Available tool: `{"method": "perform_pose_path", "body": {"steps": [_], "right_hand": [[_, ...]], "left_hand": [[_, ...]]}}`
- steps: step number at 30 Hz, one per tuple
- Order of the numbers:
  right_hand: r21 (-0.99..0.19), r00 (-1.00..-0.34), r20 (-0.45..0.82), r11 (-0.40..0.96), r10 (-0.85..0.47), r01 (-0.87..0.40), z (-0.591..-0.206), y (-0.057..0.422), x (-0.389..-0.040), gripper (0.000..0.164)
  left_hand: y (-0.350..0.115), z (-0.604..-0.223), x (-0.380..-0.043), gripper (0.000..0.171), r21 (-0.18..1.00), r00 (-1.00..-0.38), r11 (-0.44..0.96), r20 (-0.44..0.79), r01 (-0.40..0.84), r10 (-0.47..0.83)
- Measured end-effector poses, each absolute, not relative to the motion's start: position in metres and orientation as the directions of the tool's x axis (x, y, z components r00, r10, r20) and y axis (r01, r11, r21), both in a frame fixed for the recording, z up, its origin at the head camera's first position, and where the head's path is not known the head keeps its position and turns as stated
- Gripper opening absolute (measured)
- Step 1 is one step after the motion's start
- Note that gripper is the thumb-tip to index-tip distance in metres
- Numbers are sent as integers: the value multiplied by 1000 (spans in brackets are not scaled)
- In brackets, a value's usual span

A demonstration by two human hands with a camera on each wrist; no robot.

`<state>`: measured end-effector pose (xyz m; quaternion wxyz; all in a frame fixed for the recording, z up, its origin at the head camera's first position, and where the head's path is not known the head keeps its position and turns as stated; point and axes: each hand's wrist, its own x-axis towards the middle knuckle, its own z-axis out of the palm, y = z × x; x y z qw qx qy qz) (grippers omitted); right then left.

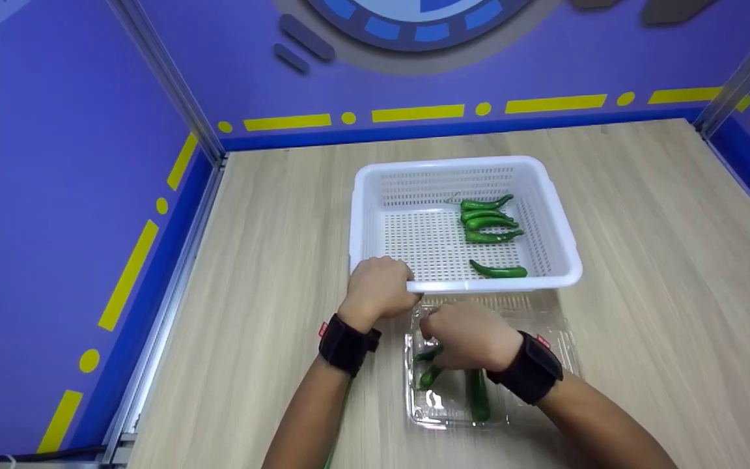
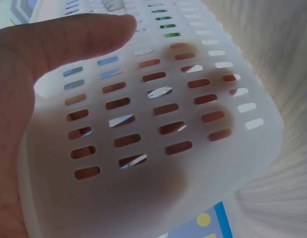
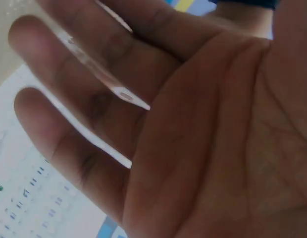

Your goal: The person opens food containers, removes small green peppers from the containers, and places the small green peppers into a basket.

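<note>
My left hand (image 1: pixel 380 286) grips the near left corner of a white plastic basket (image 1: pixel 479 285). In the left wrist view its thumb (image 2: pixel 94 37) lies along one face of the slotted wall, and the other fingers show through the slots. Several green chili peppers (image 1: pixel 492 223) lie at the basket's right side. My right hand (image 1: pixel 469 335) is over a clear plastic box (image 1: pixel 443 418) in front of the basket. A green pepper (image 1: pixel 479 398) and smaller pepper parts show beneath it. The right wrist view shows a bare palm (image 3: pixel 193 129) with loosely extended fingers.
The wooden table (image 1: pixel 271 260) extends on both sides of the basket. Blue-purple panels (image 1: pixel 75 182) with yellow dashes enclose it at the back, left and right. A thin green strip (image 1: pixel 331 456) shows beside my left forearm.
</note>
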<state>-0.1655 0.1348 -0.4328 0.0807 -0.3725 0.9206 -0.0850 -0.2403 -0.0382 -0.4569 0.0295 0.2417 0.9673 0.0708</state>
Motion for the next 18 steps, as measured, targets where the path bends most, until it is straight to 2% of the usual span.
{"method": "perform_pose_path", "body": {"steps": [10,18], "right_hand": [[-183,-733,-93,735,-674,-653,-447,128,-168,41],[-157,-711,-116,720,-693,-676,-451,124,-169,33]], "left_hand": [[-39,-458,-241,27,151,-885,878,-42,454,464],[-38,-457,-242,33,145,-884,880,-59,452,464]]}}
